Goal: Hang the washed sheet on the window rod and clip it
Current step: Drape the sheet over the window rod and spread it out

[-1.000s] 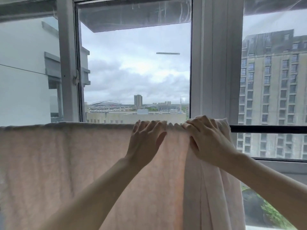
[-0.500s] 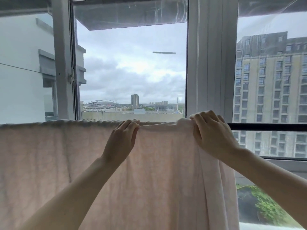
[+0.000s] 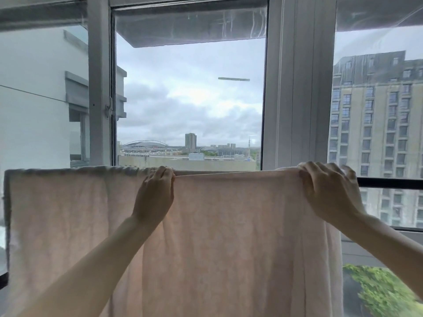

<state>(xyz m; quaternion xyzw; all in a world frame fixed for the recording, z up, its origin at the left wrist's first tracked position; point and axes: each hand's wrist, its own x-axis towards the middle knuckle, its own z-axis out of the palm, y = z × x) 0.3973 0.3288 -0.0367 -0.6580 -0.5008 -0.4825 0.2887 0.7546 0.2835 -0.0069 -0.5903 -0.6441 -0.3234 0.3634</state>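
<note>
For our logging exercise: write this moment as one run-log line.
step: spreading sheet along rod | left hand: pinches top edge | right hand: grips top edge | clips: none visible

Both bare forearms reach up from the lower edge; the left arm climbs toward one o'clock, the right toward eleven o'clock; the left hand [image 3: 155, 193] pinches with curled fingers at its top; the right hand [image 3: 329, 191] grips, knuckles raised, fingers folded over.

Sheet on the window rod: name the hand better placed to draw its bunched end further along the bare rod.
Right. The right hand already grips the sheet at its bunched end, next to the bare rod. The left hand pinches the top edge mid-span, farther away.
</note>
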